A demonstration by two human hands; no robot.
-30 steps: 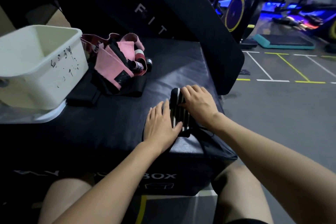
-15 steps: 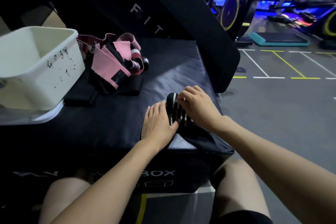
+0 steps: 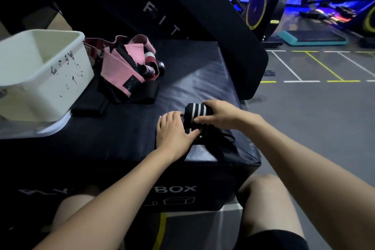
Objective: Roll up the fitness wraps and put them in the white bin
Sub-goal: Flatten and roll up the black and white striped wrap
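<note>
A black wrap with white stripes, partly rolled, lies near the right front corner of the black padded box. My right hand grips the roll from the right, thumb and fingers curled round it. My left hand lies flat against the roll's left side, its thumb on the flat striped tail. The white bin stands at the left on a white lid. A heap of pink and black wraps lies just right of the bin.
A slanted black pad with "FIT" lettering rises behind the box. Right of the box is grey floor with white and yellow lines. Exercise bikes and a teal step stand far back. My bare knees are below the box front.
The roll has grown thicker and moved a little away from me. My right hand has turned from lying over the wrap to clasping the roll; my left hand stays beside it.
</note>
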